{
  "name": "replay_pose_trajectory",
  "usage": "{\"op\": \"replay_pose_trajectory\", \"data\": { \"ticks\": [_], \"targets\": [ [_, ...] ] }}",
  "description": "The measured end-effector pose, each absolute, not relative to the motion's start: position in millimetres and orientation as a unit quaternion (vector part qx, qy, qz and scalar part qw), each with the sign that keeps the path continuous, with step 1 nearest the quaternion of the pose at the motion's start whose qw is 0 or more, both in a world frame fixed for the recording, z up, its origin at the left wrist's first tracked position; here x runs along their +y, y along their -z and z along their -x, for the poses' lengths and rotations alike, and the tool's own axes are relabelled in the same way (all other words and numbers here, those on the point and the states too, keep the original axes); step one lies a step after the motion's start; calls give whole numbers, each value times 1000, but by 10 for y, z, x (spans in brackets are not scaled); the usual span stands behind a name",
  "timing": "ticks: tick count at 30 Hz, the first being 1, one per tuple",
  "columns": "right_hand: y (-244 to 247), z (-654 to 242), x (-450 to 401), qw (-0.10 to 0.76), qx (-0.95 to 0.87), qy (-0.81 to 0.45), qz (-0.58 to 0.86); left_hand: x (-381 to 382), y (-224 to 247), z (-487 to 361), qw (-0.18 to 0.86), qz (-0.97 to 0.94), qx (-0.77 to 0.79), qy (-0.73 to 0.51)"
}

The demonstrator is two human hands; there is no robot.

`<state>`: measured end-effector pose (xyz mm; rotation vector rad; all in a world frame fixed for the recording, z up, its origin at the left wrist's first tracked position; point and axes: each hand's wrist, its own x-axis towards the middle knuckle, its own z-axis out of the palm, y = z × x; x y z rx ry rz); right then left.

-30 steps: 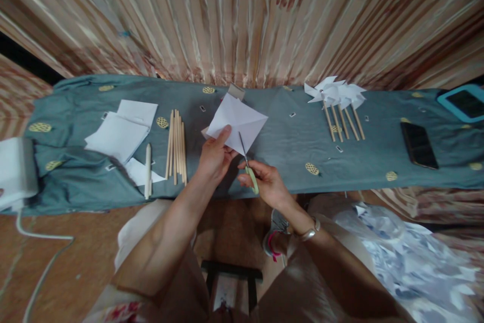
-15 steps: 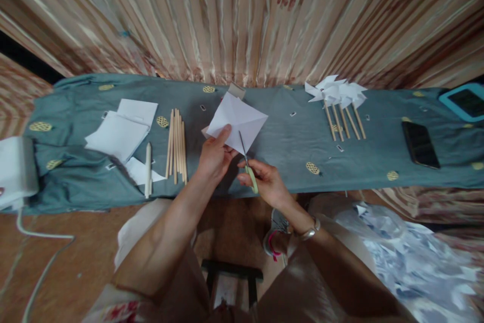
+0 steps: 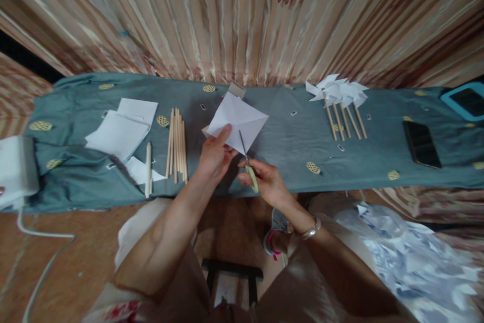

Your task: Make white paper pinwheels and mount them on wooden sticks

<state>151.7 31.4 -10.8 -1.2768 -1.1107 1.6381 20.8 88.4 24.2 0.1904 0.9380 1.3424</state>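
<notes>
A square of white paper (image 3: pixel 247 114) is held above the middle of the table by the left hand (image 3: pixel 216 156), with one corner turned toward the person and creases crossing at its centre. It is pinched near its left side, with the thumb laid on top and the other fingers tucked beneath. The scissors (image 3: pixel 252 178) are gripped by the right hand (image 3: pixel 267 181), its fingers curled about the green handles. A dark blade is seen over the near part of the paper, pointed toward the centre; how far the paper is cut cannot be told. A bracelet (image 3: pixel 310 232) is worn on the right wrist. Behind the paper, a small box (image 3: pixel 237 90) is partly hidden. The table is covered by a grey-green cloth (image 3: pixel 283 154) printed with yellow pineapples. To the left of the paper, a bundle of sticks (image 3: pixel 176 146) is laid out, and beside it a white pen (image 3: pixel 148 167) is set across a loose scrap (image 3: pixel 138 171), near stacked sheets (image 3: pixel 119 134). To the right, white pinwheels (image 3: pixel 333 92) on sticks are placed in an overlapping row, well apart from the hands, with a phone (image 3: pixel 421 144) and a blue-framed tablet (image 3: pixel 469 101) farther along.
</notes>
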Motion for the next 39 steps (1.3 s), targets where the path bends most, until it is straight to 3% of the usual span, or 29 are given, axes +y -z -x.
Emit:
{"op": "replay_pose_trajectory", "data": {
  "ticks": [12, 24, 30, 39],
  "targets": [
    [92, -1511, 316, 378, -438, -648, 496, 892, -274, -224, 676, -69, 431, -594],
    [-23, -1637, 233, 321, -510, -649, 465, 975, -289, 58, 636, -90, 449, -621],
    [-20, -1736, 280, 384, -493, -610, 487, 947, -232, 188, 617, -156, 441, -633],
    [-109, -1923, 556, 502, -449, -509, 536, 810, -117, 53, 621, -271, 509, -530]
  ]
}}
